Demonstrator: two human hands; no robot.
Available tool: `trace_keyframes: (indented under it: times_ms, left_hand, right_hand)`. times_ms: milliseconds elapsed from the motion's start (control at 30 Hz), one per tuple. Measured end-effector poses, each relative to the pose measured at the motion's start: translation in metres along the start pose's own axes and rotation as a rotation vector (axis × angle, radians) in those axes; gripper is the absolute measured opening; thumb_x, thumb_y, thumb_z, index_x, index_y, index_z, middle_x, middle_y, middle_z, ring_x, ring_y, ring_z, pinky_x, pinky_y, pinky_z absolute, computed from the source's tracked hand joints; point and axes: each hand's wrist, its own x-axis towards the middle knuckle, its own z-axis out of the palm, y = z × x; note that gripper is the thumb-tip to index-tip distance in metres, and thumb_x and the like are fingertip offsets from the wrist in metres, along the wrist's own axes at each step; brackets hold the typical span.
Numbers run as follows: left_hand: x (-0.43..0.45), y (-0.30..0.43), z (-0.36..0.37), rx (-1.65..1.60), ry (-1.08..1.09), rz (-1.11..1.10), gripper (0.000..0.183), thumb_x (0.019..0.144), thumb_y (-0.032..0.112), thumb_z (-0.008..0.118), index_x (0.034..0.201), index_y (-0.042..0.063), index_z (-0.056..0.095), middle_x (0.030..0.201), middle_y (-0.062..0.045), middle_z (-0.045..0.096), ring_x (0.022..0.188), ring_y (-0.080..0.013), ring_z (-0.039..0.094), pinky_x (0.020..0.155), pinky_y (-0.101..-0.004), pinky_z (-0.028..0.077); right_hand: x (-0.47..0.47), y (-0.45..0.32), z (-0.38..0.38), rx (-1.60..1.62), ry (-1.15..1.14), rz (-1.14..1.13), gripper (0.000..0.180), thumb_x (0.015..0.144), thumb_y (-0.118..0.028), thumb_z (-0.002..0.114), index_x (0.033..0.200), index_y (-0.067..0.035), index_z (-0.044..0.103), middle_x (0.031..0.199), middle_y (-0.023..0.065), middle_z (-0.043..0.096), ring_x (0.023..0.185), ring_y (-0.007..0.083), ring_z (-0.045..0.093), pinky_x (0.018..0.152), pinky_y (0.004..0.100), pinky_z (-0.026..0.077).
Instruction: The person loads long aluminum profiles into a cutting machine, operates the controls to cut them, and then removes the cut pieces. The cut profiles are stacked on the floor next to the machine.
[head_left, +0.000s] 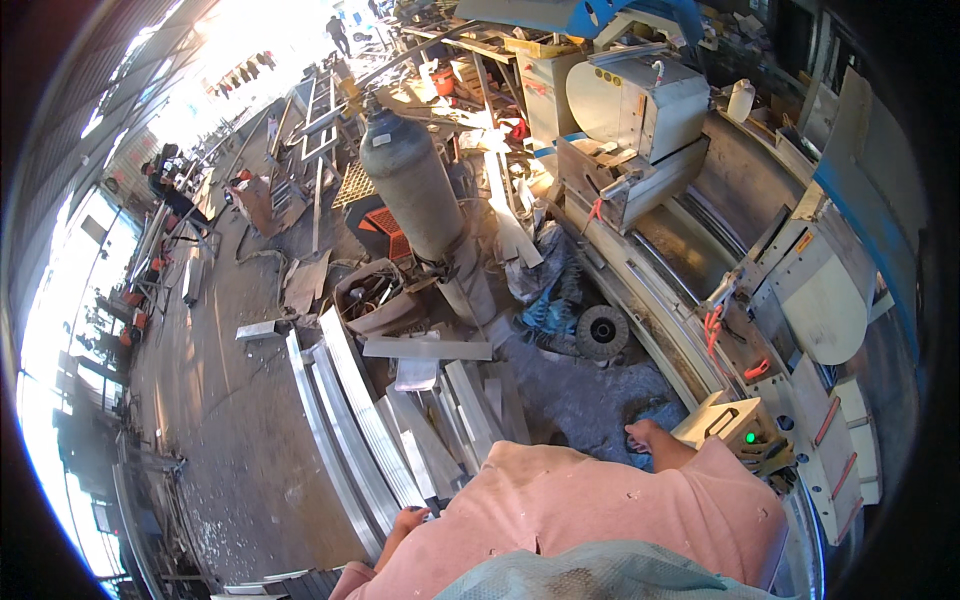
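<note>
My left hand (408, 519) is low in the view, beside the near ends of long silvery metal profiles (367, 409). A small dark object shows at its fingertips; whether I hold it cannot be made out. My right hand (642, 432) hangs over the grey floor with fingers partly curled, and its grip is unclear. Just right of that arm stands a cream control box (731, 420) with a green lit button (750, 437). Shorter metal offcuts (469, 401) lie in front of me, with a flat strip (427, 349) across their far ends.
A tall gas cylinder (412, 184) stands ahead, beside a bin of scraps (379, 296). Along the right runs a large cutting machine (637, 105) with a long bed. A round dark disc (602, 332) leans near it. Two people (174, 184) (337, 34) are farther off.
</note>
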Motion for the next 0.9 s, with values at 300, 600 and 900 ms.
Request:
trace_keyframes:
  times_ms: [300,600,900]
  left_hand:
    - [0.020,0.044,-0.014,-0.011,0.041,-0.195,0.074,0.078,0.063,0.079,0.119,0.002,0.074,0.112,-0.016,0.077,0.106,-0.0298,0.073,0.093,-0.0385,0.056]
    - [0.039,0.058,-0.018,-0.024,0.071,-0.165,0.083,0.074,0.066,0.080,0.117,-0.003,0.073,0.112,-0.020,0.076,0.107,-0.0308,0.073,0.093,-0.0399,0.056]
    - [0.066,0.080,-0.025,0.253,0.040,-0.077,0.084,0.074,0.068,0.078,0.117,-0.005,0.072,0.111,-0.021,0.076,0.110,-0.0331,0.072,0.095,-0.0409,0.056]
  right_hand:
    - [0.016,-0.016,-0.011,0.119,0.026,-0.112,0.032,0.101,-0.035,0.063,0.104,-0.004,0.071,0.090,0.0103,0.068,0.073,0.0247,0.065,0.060,0.0428,0.054]
    - [0.018,0.003,-0.027,0.128,0.002,0.002,0.036,0.104,-0.036,0.059,0.113,-0.003,0.069,0.106,0.0129,0.072,0.084,0.0266,0.067,0.070,0.0451,0.054]
    - [0.022,0.026,-0.036,0.141,0.020,0.011,0.036,0.104,-0.036,0.059,0.119,-0.005,0.067,0.108,0.0142,0.072,0.086,0.0281,0.068,0.068,0.0462,0.055]
